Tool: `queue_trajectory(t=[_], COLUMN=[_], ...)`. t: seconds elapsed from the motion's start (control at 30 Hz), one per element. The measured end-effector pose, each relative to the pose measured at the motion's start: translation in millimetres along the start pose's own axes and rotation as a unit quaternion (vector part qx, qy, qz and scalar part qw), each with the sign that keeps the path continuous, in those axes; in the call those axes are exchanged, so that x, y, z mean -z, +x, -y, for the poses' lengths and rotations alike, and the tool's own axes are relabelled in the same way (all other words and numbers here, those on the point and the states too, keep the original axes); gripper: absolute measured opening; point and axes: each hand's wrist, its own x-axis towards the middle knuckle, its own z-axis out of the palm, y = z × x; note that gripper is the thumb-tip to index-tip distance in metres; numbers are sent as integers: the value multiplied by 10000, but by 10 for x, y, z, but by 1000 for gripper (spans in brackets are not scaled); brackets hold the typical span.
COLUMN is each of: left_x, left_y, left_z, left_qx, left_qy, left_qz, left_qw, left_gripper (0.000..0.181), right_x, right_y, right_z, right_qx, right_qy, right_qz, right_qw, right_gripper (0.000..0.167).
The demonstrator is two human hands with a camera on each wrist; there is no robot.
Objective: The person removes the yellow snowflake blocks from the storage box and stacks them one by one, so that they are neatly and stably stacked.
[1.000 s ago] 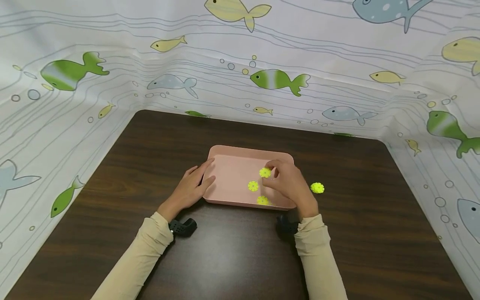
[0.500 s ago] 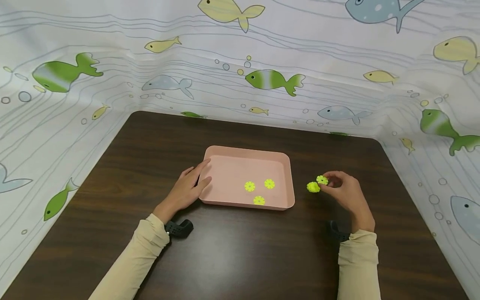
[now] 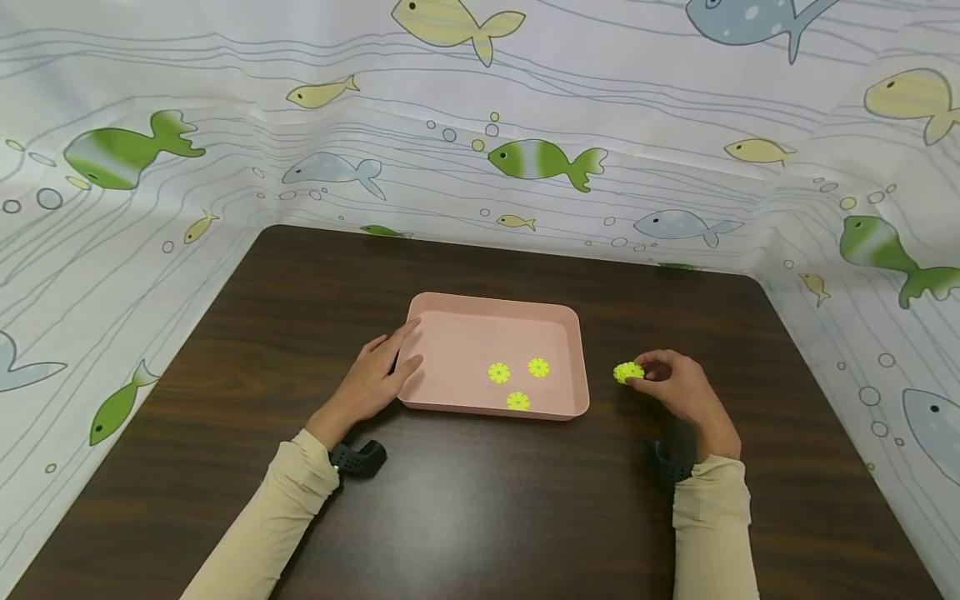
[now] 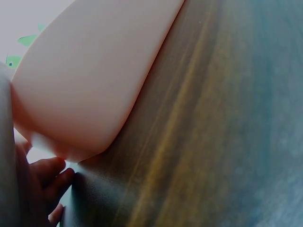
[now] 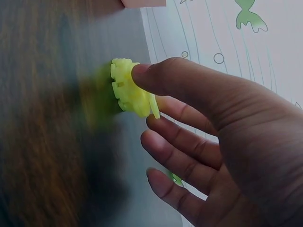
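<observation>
A: Where is the left hand placed?

B: It is rested, fingers extended and thumb held wide of the forefinger, against the 9 o'clock rim of a pink rectangular tray. Both tips are laid over the edge.

A: And the right hand?

B: A clump of notched yellow flower-shaped discs is pinched there between thumb and fingertips, just outside the tray's 3 o'clock edge. From the right wrist, the thumb is seen pressed to the clump, with a thin disc edge shown beside the opposing fingertips. How many pieces are bunched together cannot be told.

A: What is contained in the tray?

B: Three single discs are spread flat, well apart from the left hand: a first disc just toward 6 o'clock from the centre, a second disc toward 3 o'clock, and a third disc at 5 o'clock, near the closest wall.

A: The setting?

B: The tray is supported by a dark wood-grain table, bordered from 9 through 12 to 3 o'clock by a fish-printed sheet. Both forearms are covered by beige sleeves.
</observation>
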Motion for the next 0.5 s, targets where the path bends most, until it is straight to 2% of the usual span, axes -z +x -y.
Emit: queue_trajectory(t=[0.5], left_x=[-6], left_y=[4], left_z=[14], left_qx=[1], left_qy=[7], left_qz=[-2], left_qw=[10000], left_gripper=[62], right_x=[2], right_y=[-18], right_z=[47], right_qx=[100], right_qy=[54], right_qz=[88], right_qw=[9999], right_gripper=[41])
